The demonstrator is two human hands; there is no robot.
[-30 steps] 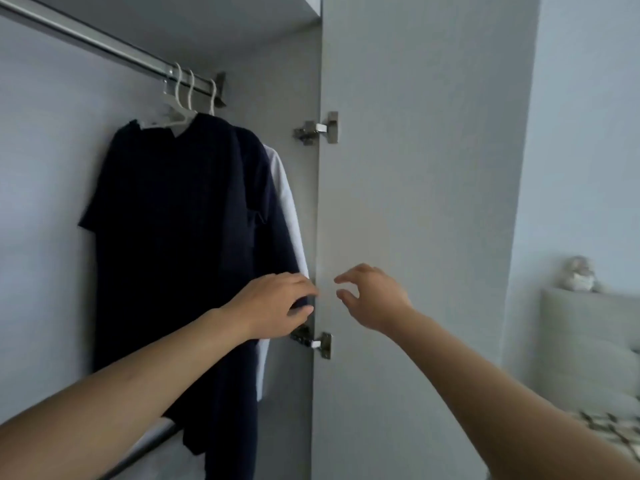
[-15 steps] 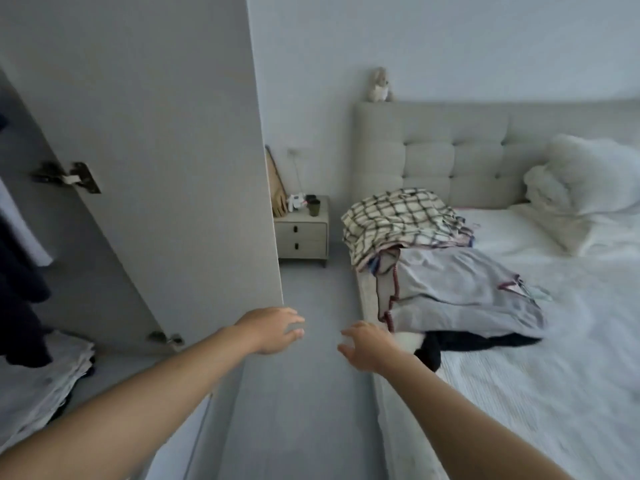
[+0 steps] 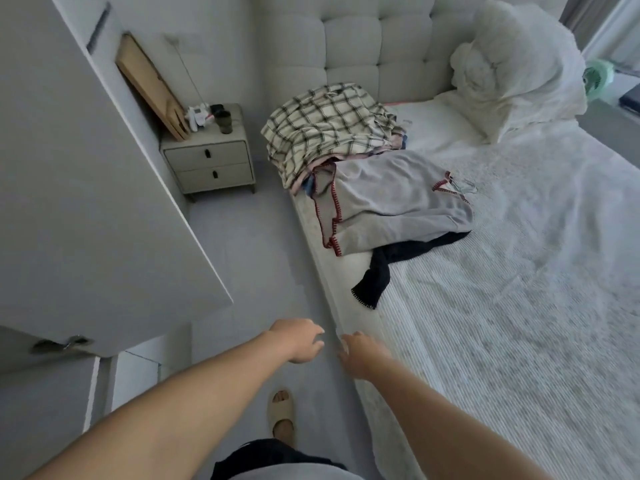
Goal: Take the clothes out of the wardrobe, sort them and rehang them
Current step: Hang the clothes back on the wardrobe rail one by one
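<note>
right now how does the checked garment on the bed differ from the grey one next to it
The checked garment is cream with dark grid lines; the grey garment is plain with red stitched edging. The checked garment is heaped by the headboard; the grey garment lies flatter, over a dark garment. Both rest on the bed.

Both bare arms reach forward and down, almost parallel. The left hand (image 3: 300, 342) holds nothing, its fingers loosely curled, palm down. The right hand (image 3: 360, 353) is just beside it, fingers relaxed and also holding nothing. The two hands do not touch.
</note>
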